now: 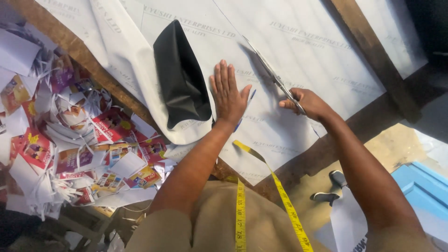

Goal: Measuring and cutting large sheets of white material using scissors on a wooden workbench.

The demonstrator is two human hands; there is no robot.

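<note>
Scissors (273, 74) lay long axis on a diagonal, blades pointing toward the far edge of the white sheet (322, 60), handles toward the near edge. Were gripped at the handles by the right hand (305, 103), fingers curled tight around them, blades nearly closed along a thin drawn line. Sat just right of the left hand (228, 93), apart from it. Left hand pressed flat on the sheet, fingers spread and extended, holding nothing. Blue pen (245, 109) lay partly under that palm. Black folded piece (179, 77) rested just left of it, near the sheet's left edge. Yellow measuring tape (280, 196) hung over the near edge. Paper scraps (70, 135) heaped beyond the left edge.
</note>
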